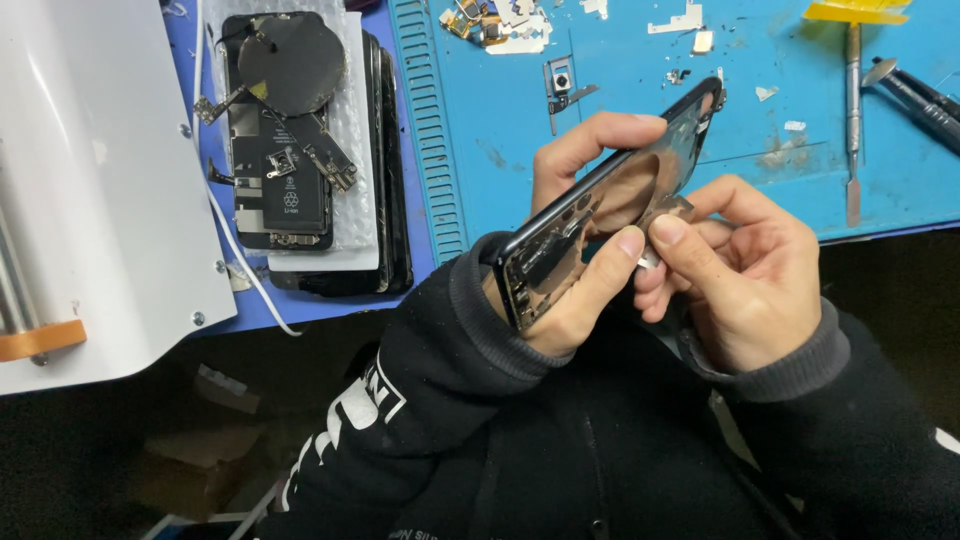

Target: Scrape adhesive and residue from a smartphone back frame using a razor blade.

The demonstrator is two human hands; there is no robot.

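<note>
Both hands work at a stripped phone housing, held tilted up off the counter so its open inside faces the person. Left hand wraps the frame, thumb across one edge and fingers behind, steadying it. Right hand pinches something small and pale at the housing's near edge; what it is cannot be told. Beyond the right hand lies a metal pry tool; left of the left hand, a stack of phones.
</note>
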